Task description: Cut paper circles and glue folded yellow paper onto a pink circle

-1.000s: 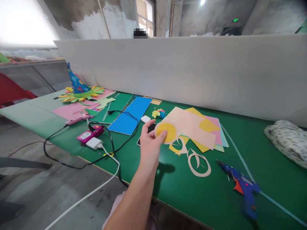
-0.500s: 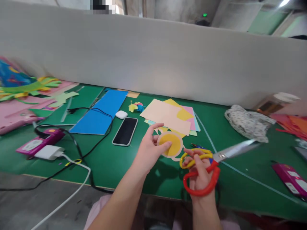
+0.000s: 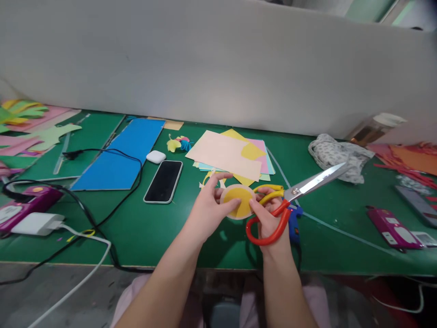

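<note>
A round paper disc (image 3: pixel 243 206), yellow with a pale peach rim, is pinched between the thumb and fingers of my left hand (image 3: pixel 214 200). My right hand (image 3: pixel 273 218) carries large scissors (image 3: pixel 287 200) with one red and one yellow handle loop, blades pointing up to the right. The thumb of that hand also touches the disc's right edge. Just behind my left fingers lie curved yellow and pale paper scraps (image 3: pixel 208 178). A blue tool (image 3: pixel 294 225), partly hidden by the scissors and my right hand, rests on the green table (image 3: pixel 201 248).
Behind my hands is a stack of coloured paper (image 3: pixel 221 152). To the left lie a phone (image 3: pixel 164 181), a white earbud case (image 3: pixel 156 157), a blue board (image 3: pixel 119 155) and cables. A cloth bundle (image 3: pixel 336 157), a jar (image 3: pixel 378 127) and a magenta power strip (image 3: pixel 392 228) are on the right.
My right hand has come left to the disc with the scissors still in it. The thin strip hanging around the disc is off it now. The view has tilted down and shifted right.
</note>
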Motion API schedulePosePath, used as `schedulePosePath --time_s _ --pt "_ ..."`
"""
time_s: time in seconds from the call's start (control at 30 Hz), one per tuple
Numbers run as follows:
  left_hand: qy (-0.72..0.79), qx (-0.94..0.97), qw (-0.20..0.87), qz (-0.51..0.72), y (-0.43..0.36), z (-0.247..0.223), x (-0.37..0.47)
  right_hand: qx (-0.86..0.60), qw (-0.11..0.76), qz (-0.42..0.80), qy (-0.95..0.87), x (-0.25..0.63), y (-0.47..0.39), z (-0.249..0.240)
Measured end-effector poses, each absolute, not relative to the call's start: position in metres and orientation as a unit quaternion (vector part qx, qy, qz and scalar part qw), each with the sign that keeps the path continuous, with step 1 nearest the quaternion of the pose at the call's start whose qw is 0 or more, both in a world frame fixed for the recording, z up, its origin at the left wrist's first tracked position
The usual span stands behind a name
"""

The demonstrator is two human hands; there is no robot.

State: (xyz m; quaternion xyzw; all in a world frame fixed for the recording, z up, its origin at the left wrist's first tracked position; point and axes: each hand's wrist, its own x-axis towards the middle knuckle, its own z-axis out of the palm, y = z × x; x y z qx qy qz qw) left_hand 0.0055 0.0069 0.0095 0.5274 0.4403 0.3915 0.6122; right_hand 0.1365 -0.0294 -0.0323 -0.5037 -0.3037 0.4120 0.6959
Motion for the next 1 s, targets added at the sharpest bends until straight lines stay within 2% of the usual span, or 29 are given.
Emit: schedulePosePath --time_s 0.17,0.27,0.43,0.63,0.77,0.93,1.0 --pt "0.443 0.527 0.599 0.410 0.008 0.010 0.005 -0.511 0.675 0.392 -0.360 0.141 -0.019 -0.019" --pt "0.448 0.473 0.577 0.493 0.010 0.012 0.000 -0.532 0.602 0.407 -0.434 0.147 -0.017 -0.016" --pt "0.437 0.387 0.490 0.648 0.012 0.017 -0.012 -0.520 0.506 0.508 -0.465 0.144 -0.022 -0.016" --pt "0.425 0.356 0.447 0.702 0.003 0.026 -0.019 -0.522 0.407 0.574 -0.482 0.122 -0.037 -0.018" --pt "0.420 0.342 0.433 0.721 -0.001 0.030 -0.020 -0.553 0.384 0.514 -0.531 0.118 -0.045 -0.022" --pt "0.420 0.340 0.441 0.717 0.000 0.028 -0.021 -0.680 0.306 0.374 -0.552 0.129 -0.049 -0.022" --pt "0.423 0.342 0.448 0.710 0.000 0.027 -0.021 -0.706 0.319 0.352 -0.526 0.135 -0.049 -0.026"
